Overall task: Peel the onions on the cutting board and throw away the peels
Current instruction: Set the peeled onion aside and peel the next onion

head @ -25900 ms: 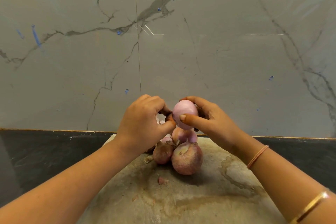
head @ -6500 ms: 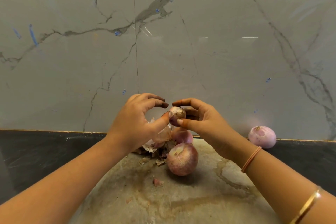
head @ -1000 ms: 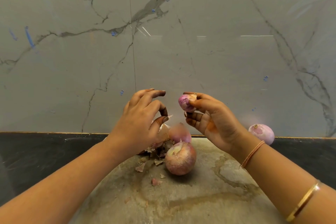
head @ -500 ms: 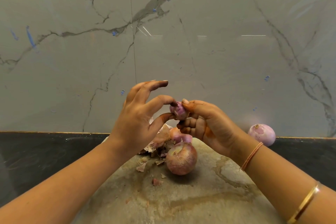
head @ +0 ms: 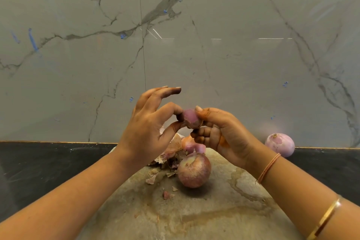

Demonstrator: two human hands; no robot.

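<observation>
My right hand (head: 224, 136) grips a small purple onion (head: 190, 118) above the stained cutting board (head: 194, 210). My left hand (head: 150, 128) pinches the left side of that onion with thumb and forefinger, its other fingers raised. Below them, a larger unpeeled onion (head: 194, 170) sits on the board. Behind it lies another pinkish onion (head: 191, 145), partly hidden, beside a pile of dry peels (head: 171, 152). A few peel scraps (head: 167, 194) lie nearer to me.
A peeled purple onion (head: 280, 144) rests on the dark countertop (head: 39, 165) to the right, against the marble wall (head: 175, 45). The board lies on the countertop, which runs left and right of it.
Over the last second my hands came together; my left thumb and forefinger now pinch the small onion that my right hand lowered slightly.
</observation>
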